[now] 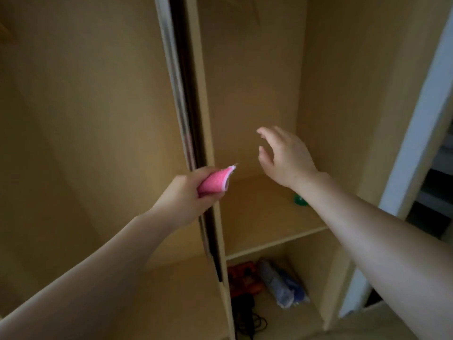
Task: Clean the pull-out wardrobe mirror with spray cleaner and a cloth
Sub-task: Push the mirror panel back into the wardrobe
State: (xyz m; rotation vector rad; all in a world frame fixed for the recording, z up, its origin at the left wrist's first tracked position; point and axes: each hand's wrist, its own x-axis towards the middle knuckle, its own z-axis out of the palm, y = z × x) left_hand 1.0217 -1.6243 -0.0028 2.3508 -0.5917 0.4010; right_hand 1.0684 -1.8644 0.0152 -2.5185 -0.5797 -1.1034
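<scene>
Here the person stands at an open wardrobe, and the step in hand looks like drawing out the mirror (pixel 182 99), which sits edge-on in a narrow dark slot beside the left panel (pixel 85 106), only its thin bright edge showing. The left hand (pixel 186 195) is clenched around a folded pink cloth (pixel 215 181) right at that slot, touching or nearly touching the divider's front edge; which one cannot be told. Further right, the right hand (pixel 284 155) hangs released, fingers spread, in the open compartment above the shelf (pixel 269 217), holding nothing. A green object (pixel 300 200), perhaps the spray cleaner's cap, peeps out from under the right wrist on that shelf. The next move probably calls for a free hand to catch the mirror's edge and slide it forward. The compartment offers open room; the slot is tight, and the white door frame (pixel 416 133) bounds the right side.
</scene>
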